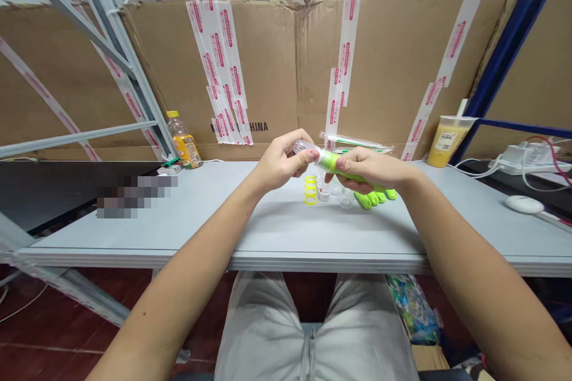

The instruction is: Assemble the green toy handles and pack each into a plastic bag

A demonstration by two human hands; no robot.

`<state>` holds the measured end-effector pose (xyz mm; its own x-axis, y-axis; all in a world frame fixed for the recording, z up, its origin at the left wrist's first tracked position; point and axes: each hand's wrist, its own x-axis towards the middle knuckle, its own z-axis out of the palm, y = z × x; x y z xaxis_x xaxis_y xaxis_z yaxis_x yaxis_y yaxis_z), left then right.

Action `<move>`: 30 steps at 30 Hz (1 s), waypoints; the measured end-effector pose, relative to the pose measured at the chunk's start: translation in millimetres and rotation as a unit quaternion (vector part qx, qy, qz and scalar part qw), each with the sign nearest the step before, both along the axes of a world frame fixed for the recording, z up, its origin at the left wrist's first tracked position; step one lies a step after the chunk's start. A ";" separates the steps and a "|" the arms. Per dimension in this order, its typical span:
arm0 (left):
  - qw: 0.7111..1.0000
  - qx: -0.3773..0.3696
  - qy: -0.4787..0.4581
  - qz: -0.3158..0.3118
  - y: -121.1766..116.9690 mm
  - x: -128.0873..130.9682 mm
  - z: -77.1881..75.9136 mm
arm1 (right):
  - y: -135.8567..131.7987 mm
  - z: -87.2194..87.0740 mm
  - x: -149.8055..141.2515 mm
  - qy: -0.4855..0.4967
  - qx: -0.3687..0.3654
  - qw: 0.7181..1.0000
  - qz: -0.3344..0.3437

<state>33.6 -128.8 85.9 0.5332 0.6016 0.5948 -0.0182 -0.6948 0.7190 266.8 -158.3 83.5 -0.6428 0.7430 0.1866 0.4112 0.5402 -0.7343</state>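
- Toward the left, a clear plastic bottle (pixel 185 144) with a yellow cap and orange label stands upright at the back of the smooth, pale grey worktop (pixel 201 220).
- The person's left hand (pixel 286 159) grips the transparent, rounded end of the held tube (pixel 328 160), thumb pressed near its white collar.
- The held tube is above the worktop, between the hands; its long axis slants gently, clear end pointing up and left, lime-green end down and right.
- Under it lie round, thin yellow rings (pixel 310 190) in a line, beside clear plastic, cup-like pieces (pixel 347 197).
- The right hand (pixel 372 168) is closed around the green part, fingers curled beneath.
- Just below that hand are soft-looking, lime-green, finger-shaped lobes (pixel 375 197).
- Farther right, a tapered cup (pixel 447 141) of yellow drink stands upright.
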 end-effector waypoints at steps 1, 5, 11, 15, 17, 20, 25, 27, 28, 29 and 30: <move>1.000 -0.007 -0.019 0.021 0.7 1.9 -0.7 | -0.5 -1.4 -4.3 -0.009 0.067 0.997 -0.042; 0.987 -0.081 -0.094 0.104 4.5 9.7 -2.9 | -1.9 -10.9 -29.5 -0.136 0.366 0.888 -0.244; 0.982 -0.147 -0.097 0.061 4.9 11.8 -3.4 | -1.9 -16.1 -37.8 -0.207 0.365 0.864 -0.277; 0.991 -0.123 -0.052 0.016 5.6 7.5 -4.9 | 3.4 -11.6 -21.4 -0.152 0.294 0.925 -0.187; 0.995 -0.096 -0.028 0.005 6.0 5.0 -5.1 | 4.4 -8.7 -15.2 -0.115 0.253 0.949 -0.147; 0.998 -0.062 -0.004 0.004 5.4 3.2 -5.2 | 2.1 -6.0 -12.9 -0.068 0.143 0.983 -0.098; 0.997 -0.056 -0.052 0.016 5.4 5.9 -5.9 | 2.2 -6.8 -14.9 0.007 0.153 0.984 -0.092; 0.992 -0.072 -0.096 0.027 10.7 5.1 -4.9 | 10.0 -3.9 -6.9 0.054 0.179 0.977 -0.098; 0.988 -0.082 -0.123 0.036 15.3 3.5 -3.8 | 16.5 -0.8 0.3 0.087 0.187 0.972 -0.109; 0.983 -0.095 -0.152 0.048 21.2 1.3 -2.2 | 25.0 3.2 9.5 0.125 0.200 0.962 -0.135; 0.976 -0.110 -0.179 0.063 28.3 -1.4 -0.3 | 35.3 7.9 20.1 0.149 0.214 0.950 -0.173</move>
